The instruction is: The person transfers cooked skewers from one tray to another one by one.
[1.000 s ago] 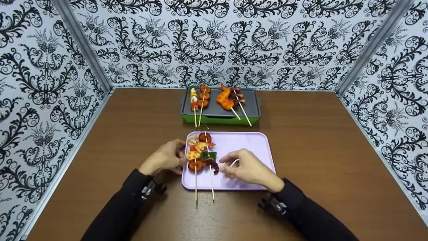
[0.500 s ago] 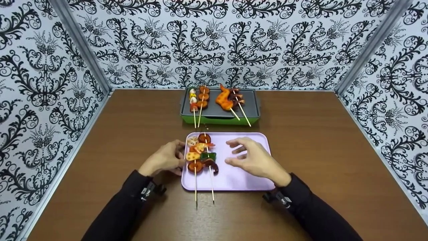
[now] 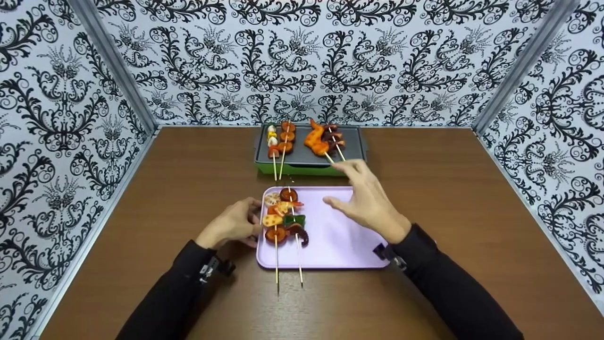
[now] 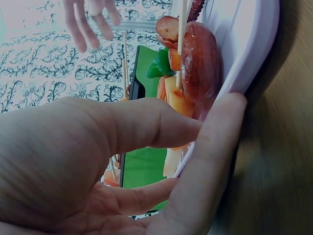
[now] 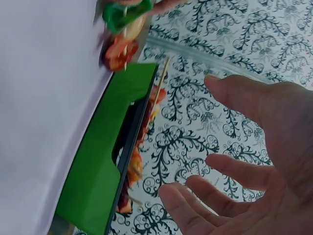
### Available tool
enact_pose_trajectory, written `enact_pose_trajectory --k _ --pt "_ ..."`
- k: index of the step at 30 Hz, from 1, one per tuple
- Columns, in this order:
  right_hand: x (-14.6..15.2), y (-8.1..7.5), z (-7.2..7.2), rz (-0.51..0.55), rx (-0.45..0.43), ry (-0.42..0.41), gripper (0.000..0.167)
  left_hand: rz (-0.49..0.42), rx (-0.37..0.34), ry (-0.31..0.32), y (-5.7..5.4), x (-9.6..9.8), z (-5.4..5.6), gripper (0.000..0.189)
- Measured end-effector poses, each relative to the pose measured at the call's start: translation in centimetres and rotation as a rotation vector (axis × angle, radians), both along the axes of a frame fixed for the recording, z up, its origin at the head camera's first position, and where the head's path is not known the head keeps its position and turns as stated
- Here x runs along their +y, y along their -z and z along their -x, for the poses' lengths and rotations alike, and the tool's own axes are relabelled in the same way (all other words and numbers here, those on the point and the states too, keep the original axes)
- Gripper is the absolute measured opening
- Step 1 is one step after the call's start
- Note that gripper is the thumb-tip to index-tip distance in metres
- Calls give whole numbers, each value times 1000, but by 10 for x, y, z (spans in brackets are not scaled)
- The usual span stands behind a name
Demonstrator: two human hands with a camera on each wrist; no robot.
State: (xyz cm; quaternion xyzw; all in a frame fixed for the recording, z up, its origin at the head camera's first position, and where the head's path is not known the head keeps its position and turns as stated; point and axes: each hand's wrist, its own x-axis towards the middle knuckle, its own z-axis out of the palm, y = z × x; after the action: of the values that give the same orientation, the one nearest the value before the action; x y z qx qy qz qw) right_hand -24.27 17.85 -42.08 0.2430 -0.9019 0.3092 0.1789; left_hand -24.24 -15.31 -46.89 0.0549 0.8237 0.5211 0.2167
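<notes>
My left hand [image 3: 230,223] holds the left rim of a pink-lilac tray [image 3: 337,241]; in the left wrist view, the thumb and a finger pinch its edge [image 4: 259,46]. Two skewers lie side by side on the tray's left part, sticks jutting past its front edge. The left skewer [image 3: 272,220] carries a round sausage slice and a yellow piece; the right one [image 3: 294,220] has a green piece and a dark tentacle. My right hand [image 3: 370,200], fingers spread and holding nothing, is above the tray's right rear, its fingertips near the sticks of a chicken-wing skewer [image 3: 315,140] and a dark-meat skewer [image 3: 334,137].
Behind the tray stands a green grill [image 3: 302,169] with a grey top. On its left half lie a mixed vegetable skewer [image 3: 272,140] and a skewer of round orange-brown slices [image 3: 287,136]. Patterned walls [image 3: 302,61] enclose the brown table [image 3: 439,189].
My right hand has moved from beside the tray's skewers, back and to the right, towards the grill, its fingers spreading wider. The left hand stays at the tray's rim.
</notes>
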Motion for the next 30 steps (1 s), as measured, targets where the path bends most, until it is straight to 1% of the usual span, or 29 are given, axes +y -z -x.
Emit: enact_pose_trajectory --k 2,8,15,19,25,30 --pt "-1 -3 8 -28 18 27 83 -1 -2 -3 0 0 0 70" --pt "-4 -7 32 -80 54 75 89 -1 -13 -2 0 -1 0 70" --pt "-12 -5 56 -123 91 95 92 2 -13 -5 -2 -1 1 70" --pt "-16 -2 67 -175 110 111 90 -1 -5 3 -2 0 1 70" --pt "-20 2 75 -257 105 128 76 -4 1 16 0 0 1 69" --pt "-22 2 80 -283 84 145 55 -11 8 16 0 -1 0 68"
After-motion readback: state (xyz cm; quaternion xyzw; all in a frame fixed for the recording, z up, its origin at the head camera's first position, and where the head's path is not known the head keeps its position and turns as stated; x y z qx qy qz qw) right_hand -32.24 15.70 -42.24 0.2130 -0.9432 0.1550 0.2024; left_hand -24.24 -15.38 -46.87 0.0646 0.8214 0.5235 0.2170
